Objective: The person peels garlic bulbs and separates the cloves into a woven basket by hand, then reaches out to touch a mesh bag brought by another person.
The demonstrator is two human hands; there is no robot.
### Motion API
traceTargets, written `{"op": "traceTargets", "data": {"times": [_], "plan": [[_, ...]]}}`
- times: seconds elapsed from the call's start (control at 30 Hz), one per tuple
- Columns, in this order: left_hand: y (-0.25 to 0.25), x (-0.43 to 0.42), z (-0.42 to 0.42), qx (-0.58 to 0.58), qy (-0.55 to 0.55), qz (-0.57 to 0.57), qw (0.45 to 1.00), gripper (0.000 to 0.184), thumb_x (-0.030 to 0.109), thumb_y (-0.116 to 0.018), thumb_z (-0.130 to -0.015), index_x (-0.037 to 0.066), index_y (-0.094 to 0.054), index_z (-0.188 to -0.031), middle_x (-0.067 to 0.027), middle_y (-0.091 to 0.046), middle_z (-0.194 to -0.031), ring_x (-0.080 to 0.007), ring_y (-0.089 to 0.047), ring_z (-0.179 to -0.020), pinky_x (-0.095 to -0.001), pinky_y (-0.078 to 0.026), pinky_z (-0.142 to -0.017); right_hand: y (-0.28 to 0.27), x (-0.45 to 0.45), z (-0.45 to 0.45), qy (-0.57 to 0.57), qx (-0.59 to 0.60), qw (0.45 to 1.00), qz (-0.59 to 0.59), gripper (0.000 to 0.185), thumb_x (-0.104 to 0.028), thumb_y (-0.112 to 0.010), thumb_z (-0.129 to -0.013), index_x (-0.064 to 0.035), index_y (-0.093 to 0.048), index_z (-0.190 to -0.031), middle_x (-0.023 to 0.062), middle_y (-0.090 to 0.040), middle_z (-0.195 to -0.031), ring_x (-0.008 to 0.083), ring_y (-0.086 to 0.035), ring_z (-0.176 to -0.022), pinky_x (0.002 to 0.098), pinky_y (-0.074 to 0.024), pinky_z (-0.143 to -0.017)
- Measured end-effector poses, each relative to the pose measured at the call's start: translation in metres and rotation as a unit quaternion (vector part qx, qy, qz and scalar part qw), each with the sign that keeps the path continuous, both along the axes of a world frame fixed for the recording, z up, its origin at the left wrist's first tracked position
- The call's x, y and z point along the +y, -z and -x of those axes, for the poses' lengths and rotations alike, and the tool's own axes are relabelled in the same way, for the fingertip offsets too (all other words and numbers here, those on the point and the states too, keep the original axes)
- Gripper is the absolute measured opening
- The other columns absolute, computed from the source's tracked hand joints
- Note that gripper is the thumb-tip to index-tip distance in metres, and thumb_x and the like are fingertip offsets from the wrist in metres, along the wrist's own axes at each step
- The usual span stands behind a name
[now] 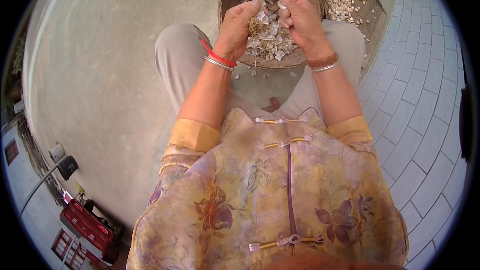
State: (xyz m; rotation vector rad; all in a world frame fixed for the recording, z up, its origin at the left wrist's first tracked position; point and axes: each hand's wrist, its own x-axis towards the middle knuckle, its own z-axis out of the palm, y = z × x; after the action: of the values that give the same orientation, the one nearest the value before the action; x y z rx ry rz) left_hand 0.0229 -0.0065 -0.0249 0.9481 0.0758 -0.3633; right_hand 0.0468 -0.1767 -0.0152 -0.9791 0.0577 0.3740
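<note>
My left hand [240, 26] is closed on a garlic bulb with pale papery skin, its dry roots hanging below the fingers. Close by on the right, my right hand [298, 17] is pinched around a small white garlic clove [281, 5]. Both hands are above a round wicker basket [225, 7] between my knees. Loose garlic skins [272, 45] lie in the basket's near part, and whole bulbs with dry roots show farther in, partly hidden by my hands.
A woven tray [377, 12] with many separated cloves [342, 4] stands right of the basket. Bits of skin lie on the concrete floor [110, 60] near my feet. Grey tiles [415, 80] cover the floor at right. A red vehicle [87, 227] stands at lower left.
</note>
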Motion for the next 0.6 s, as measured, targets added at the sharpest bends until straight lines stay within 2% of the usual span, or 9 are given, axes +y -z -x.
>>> {"op": "traceTargets", "data": {"times": [0.03,0.17,0.27,0.33,0.37,0.43,0.53,0.57,0.6], "plan": [[-0.002,0.0,0.001,0.0,0.0,0.0,1.0,0.027,0.031,-0.056,-0.095,0.005,-0.064,-0.095,-0.0009,-0.063,-0.083,-0.0091,-0.06,-0.07,-0.025,-0.052,-0.063,-0.003,0.002,0.002,0.002,-0.016,0.998,0.061,0.022,-0.016,-0.06,-0.092,0.001,-0.061,-0.106,-0.0015,-0.056,-0.074,0.004,-0.042,-0.056,0.0191,-0.0359,-0.051],[-0.018,-0.002,0.007,0.034,0.028,0.02,0.999,0.026,0.027,-0.055,-0.095,0.003,-0.064,-0.092,-0.0024,-0.063,-0.08,-0.0103,-0.06,-0.07,-0.0255,-0.051,-0.064,-0.013,0.012,0.009,-0.074,-0.044,0.994,0.069,0.022,-0.021,-0.061,-0.092,-0.0009,-0.064,-0.101,-0.0041,-0.053,-0.068,0.0027,-0.042,-0.056,0.0173,-0.0341,-0.05],[-0.016,-0.003,0.008,0.051,0.026,0.032,0.998,0.025,0.023,-0.054,-0.096,0.001,-0.063,-0.089,-0.0039,-0.063,-0.077,-0.0111,-0.061,-0.068,-0.025,-0.051,-0.064,-0.012,0.018,0.012,-0.084,-0.075,0.983,0.147,0.024,-0.024,-0.06,-0.093,-0.0017,-0.064,-0.1,-0.0034,-0.053,-0.068,0.0032,-0.042,-0.057,0.0187,-0.0348,-0.05],[-0.003,-0.002,0.005,0.051,0.02,0.034,0.998,0.024,0.023,-0.053,-0.096,0.002,-0.063,-0.089,-0.0043,-0.063,-0.076,-0.0117,-0.061,-0.067,-0.0249,-0.051,-0.063,-0.005,0.016,0.008,-0.041,-0.046,0.993,0.101,0.022,-0.024,-0.059,-0.093,-0.0027,-0.063,-0.092,-0.0016,-0.055,-0.07,0.0041,-0.043,-0.056,0.0204,-0.0363,-0.051],[0.005,-0.001,0.003,0.034,0.026,0.017,0.999,0.025,0.025,-0.052,-0.096,0.004,-0.061,-0.088,-0.0037,-0.062,-0.077,-0.0129,-0.06,-0.068,-0.0266,-0.05,-0.062,-0.002,0.014,0.007,-0.041,-0.046,0.993,0.101,0.022,-0.024,-0.059,-0.093,-0.0027,-0.063,-0.092,-0.0016,-0.055,-0.07,0.0041,-0.043,-0.056,0.0204,-0.0363,-0.051],[0.007,0.001,0.003,0.016,0.032,0.001,0.999,0.025,0.028,-0.052,-0.096,0.006,-0.059,-0.087,-0.0032,-0.06,-0.078,-0.0142,-0.059,-0.069,-0.0282,-0.049,-0.062,-0.001,0.012,0.005,-0.006,0.005,1.0,0.023,0.017,-0.02,-0.057,-0.094,-0.0033,-0.058,-0.09,0.0009,-0.056,-0.072,0.0064,-0.043,-0.057,0.0228,-0.0386,-0.053],[0.004,-0.004,0.002,0.118,-0.076,0.039,0.989,0.024,0.03,-0.048,-0.098,0.008,-0.054,-0.091,-0.0048,-0.059,-0.079,-0.0181,-0.059,-0.069,-0.0282,-0.045,-0.057,-0.017,0.001,0.002,0.082,0.035,0.996,-0.003,0.013,-0.015,-0.055,-0.094,-0.0027,-0.052,-0.091,0.0043,-0.056,-0.077,0.0092,-0.044,-0.058,0.0246,-0.0396,-0.055],[0.019,0.006,0.0,0.092,-0.033,0.091,0.991,0.028,0.032,-0.043,-0.1,0.008,-0.054,-0.093,-0.0051,-0.06,-0.082,-0.0196,-0.06,-0.072,-0.0292,-0.045,-0.058,-0.02,-0.013,-0.002,0.09,0.03,0.996,0.006,0.013,-0.015,-0.055,-0.094,-0.0027,-0.052,-0.091,0.0043,-0.056,-0.077,0.0092,-0.044,-0.058,0.0246,-0.0396,-0.055],[0.02,0.01,-0.001,0.108,-0.042,0.081,0.99,0.03,0.033,-0.041,-0.1,0.007,-0.055,-0.095,-0.0062,-0.061,-0.085,-0.0211,-0.061,-0.076,-0.0301,-0.046,-0.06,-0.021,-0.032,-0.009,0.151,0.026,0.988,-0.029,0.011,-0.013,-0.053,-0.095,-0.002,-0.051,-0.094,0.0053,-0.055,-0.078,0.0103,-0.044,-0.06,0.0252,-0.0401,-0.055]]}}
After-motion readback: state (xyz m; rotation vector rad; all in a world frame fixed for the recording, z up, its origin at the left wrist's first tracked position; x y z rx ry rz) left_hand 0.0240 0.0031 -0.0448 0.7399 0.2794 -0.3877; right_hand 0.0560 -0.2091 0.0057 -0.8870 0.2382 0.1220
